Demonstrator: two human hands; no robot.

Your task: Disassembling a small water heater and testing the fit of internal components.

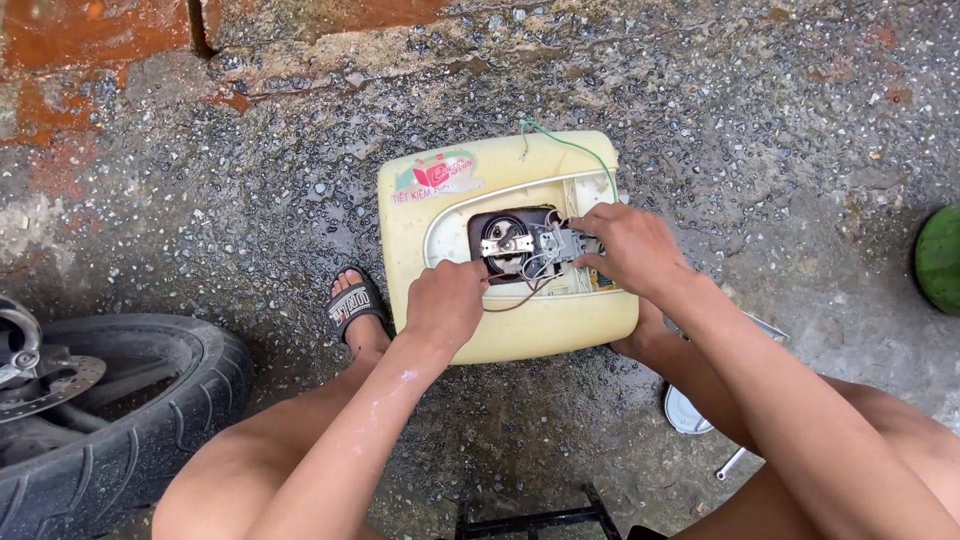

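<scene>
A yellowed plastic water-heater casing point(440, 215) lies on wet concrete, its cover off and a dark opening showing a metal flange and wiring point(515, 245). My left hand point(445, 300) is closed at the opening's lower left edge, seemingly gripping a small tool or part that I cannot make out. My right hand point(625, 245) pinches a small grey thermostat block point(570, 243) with wires at the opening's right side. A thin green wire point(575, 150) loops over the casing's top right.
A motorcycle tyre point(120, 420) with brake disc sits at the lower left. My sandalled foot point(355, 310) rests beside the casing. A white cover point(685, 410) lies under my right arm, a green round object point(940, 258) at the right edge, a black frame point(530, 520) below.
</scene>
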